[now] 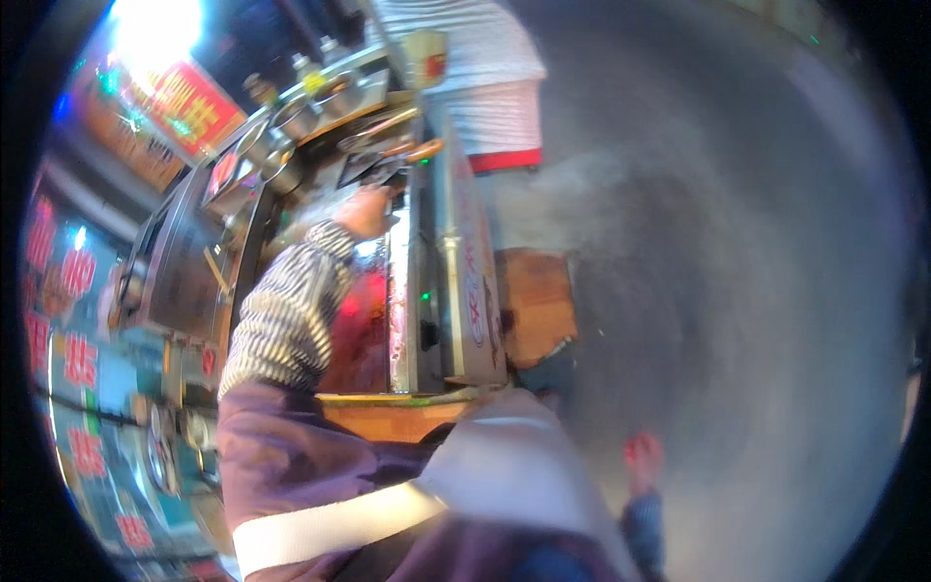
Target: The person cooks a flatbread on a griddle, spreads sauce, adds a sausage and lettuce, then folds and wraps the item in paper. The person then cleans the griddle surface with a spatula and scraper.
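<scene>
My left hand (pixel 364 209), in a striped knitted sleeve, reaches over the metal worktop of a food stall. Its fingertips are beside dark metal utensils with orange-brown handles (pixel 423 151); whether they grip one is too blurred to tell. Below that wrist lies a shiny flat cooking surface (pixel 364 335) with a red glare. Low at the right, my right hand (pixel 644 457) hangs away from the stall over the grey floor, near no object. Its fingers look curled, but blur hides their exact pose and whether they hold anything.
Metal pots (pixel 294 120) and a bottle with a yellow label (pixel 313 78) line the stall's far side. A light-coloured container (pixel 425 58) stands near a white striped cloth (pixel 502 109). A brown box-like thing (pixel 538 305) is beside the stall's printed side panel (pixel 473 291).
</scene>
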A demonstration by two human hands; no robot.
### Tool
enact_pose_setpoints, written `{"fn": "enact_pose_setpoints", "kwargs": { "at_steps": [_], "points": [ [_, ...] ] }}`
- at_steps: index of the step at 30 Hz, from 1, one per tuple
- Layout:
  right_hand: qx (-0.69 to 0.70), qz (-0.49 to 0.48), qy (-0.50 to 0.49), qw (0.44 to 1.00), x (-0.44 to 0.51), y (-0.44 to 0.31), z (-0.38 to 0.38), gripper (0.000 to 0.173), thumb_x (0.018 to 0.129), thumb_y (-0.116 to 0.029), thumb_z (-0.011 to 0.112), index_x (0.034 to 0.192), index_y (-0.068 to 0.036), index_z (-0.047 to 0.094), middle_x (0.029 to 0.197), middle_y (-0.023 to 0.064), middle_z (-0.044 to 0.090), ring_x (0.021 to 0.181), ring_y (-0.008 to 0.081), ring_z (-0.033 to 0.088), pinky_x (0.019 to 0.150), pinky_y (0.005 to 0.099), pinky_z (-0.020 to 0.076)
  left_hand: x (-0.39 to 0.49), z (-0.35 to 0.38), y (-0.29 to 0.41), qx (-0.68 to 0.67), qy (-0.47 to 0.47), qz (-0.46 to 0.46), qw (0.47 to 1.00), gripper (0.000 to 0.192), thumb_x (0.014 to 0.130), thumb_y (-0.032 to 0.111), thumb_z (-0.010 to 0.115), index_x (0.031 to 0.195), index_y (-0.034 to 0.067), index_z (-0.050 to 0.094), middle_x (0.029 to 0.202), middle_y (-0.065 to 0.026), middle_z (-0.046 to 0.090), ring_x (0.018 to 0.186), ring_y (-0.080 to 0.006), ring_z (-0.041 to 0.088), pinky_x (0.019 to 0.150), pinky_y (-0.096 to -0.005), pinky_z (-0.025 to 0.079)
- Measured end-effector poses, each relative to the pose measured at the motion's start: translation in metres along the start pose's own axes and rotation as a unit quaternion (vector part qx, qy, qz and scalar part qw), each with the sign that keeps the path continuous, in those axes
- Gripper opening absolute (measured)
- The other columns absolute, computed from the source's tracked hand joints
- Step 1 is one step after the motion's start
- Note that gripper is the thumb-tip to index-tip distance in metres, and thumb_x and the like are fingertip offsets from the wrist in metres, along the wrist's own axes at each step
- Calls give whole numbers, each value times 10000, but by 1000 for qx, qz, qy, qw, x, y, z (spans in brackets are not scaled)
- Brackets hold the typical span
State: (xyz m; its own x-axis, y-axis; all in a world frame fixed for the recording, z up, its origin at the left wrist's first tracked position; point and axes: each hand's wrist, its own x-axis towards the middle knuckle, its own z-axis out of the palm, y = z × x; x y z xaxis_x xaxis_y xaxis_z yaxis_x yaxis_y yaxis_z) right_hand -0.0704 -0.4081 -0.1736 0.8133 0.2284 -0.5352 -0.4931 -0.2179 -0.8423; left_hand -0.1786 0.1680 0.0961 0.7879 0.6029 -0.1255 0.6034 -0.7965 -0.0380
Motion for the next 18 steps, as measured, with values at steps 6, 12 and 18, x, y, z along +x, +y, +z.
{"fn": "enact_pose_setpoints", "kwargs": {
  "at_steps": [6, 12, 18],
  "points": [
    [-18, -22, -98, 995, 93, -92, 31, 201, 910, -85, 515, 1096, -14, 542, 918, 85, 634, 742, 144, 623, 628, 255, 491, 59, 38, -2, -24, 157, -40, 987, 704, 702, 264, 759, 1267, 37, 406, 1265, -179, 445, 1194, -345, 422, 986, -442, 375],
    [-85, -26, -162, 983, 172, -184, 57, 208, 905, -71, 503, 1101, -17, 542, 919, 80, 632, 768, 141, 619, 641, 243, 485, 118, 57, 15, -44, 197, -120, 972, 563, 690, 201, 753, 1151, 84, 452, 1207, -157, 510, 1137, -333, 488, 929, -442, 401],
    [-136, -88, -245, 956, 223, -254, 106, 200, 911, -71, 506, 1098, -15, 548, 927, 74, 634, 770, 126, 611, 665, 230, 483, 122, 66, 17, 25, 212, -124, 969, 289, 766, 189, 662, 1016, 81, 566, 1057, -126, 559, 1024, -304, 521, 833, -421, 425]
  ]
}}
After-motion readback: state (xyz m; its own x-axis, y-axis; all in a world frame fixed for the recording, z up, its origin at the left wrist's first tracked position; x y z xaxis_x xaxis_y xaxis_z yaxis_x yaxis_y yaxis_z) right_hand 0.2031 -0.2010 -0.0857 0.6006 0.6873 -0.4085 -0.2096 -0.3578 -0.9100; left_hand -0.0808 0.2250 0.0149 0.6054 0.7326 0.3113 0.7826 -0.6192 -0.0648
